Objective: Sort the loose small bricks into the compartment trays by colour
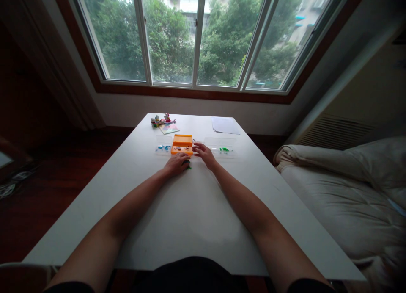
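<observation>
In front of me on the white table lies an orange box (183,139) with its lid up and small dark pieces (181,148) in its near part. My left hand (176,163) rests at the box's near edge. Its fingers are closed on something small and dark, too hidden to name. A small green piece (189,168) shows just under those fingers. At the box's right side is my right hand (203,152), its fingers bent and apart, with nothing visible in them. A clear tray (157,141) of blue pieces stands left of the box.
Right of the box, a clear tray (207,141) holds small green pieces (224,150). Colourful toy figures (156,121) and a printed card (169,128) lie at the table's far left. White paper sheets (226,124) lie far right. A sofa (342,191) stands beyond the table's right edge.
</observation>
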{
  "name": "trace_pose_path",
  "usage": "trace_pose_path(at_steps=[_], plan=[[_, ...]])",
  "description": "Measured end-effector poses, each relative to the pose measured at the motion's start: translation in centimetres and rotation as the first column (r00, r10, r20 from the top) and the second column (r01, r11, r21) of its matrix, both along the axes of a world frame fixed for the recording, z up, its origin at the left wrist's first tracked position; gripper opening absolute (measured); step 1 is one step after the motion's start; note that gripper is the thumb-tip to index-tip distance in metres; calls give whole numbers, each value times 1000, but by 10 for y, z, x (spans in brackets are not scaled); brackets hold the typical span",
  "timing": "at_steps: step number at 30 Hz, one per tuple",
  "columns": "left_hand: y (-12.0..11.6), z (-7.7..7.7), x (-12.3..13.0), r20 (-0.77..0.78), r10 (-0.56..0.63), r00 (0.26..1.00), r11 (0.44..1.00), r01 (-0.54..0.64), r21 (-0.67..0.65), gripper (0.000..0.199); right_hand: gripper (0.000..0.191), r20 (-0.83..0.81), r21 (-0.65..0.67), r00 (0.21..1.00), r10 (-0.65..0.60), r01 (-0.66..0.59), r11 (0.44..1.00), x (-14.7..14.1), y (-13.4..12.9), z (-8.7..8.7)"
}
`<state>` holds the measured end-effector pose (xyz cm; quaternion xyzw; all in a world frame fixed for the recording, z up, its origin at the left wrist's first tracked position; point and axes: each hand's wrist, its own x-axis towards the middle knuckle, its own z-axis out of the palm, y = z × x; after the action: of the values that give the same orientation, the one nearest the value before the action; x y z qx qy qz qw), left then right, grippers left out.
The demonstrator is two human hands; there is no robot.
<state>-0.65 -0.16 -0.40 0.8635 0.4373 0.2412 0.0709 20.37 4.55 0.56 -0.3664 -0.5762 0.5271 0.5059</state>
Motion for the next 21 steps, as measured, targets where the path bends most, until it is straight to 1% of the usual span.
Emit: trace_pose_path(at_steps=[3,6,9,11,13,16,18,21], plan=[[0,0,1,-23,-30,999,999,29,-33,39,36,61,25,995,-81,80,997,7,7,-6],[0,-1,2,-34,-62,997,997,60,-57,42,29,172,68,973,-157,147,987,13,12,-14],[0,-2,3,-12,-99,995,992,98,-85,46,25,278,142,941,-191,156,978,16,12,-18],[1,-3,3,36,-103,994,989,106,-105,49,24,349,205,914,-206,140,969,16,11,-19],[3,-5,2,98,-87,991,989,98,-107,49,23,441,266,870,-220,107,958,17,8,-18],[7,-7,1,163,-44,986,996,57,-75,42,22,596,350,762,-253,37,936,17,3,-17],[9,-8,0,170,-3,985,998,13,-54,37,25,672,396,688,-275,-20,918,16,0,-17],[10,-8,-1,140,24,990,999,-19,-32,34,28,739,438,612,-282,-119,891,14,-4,-16]])
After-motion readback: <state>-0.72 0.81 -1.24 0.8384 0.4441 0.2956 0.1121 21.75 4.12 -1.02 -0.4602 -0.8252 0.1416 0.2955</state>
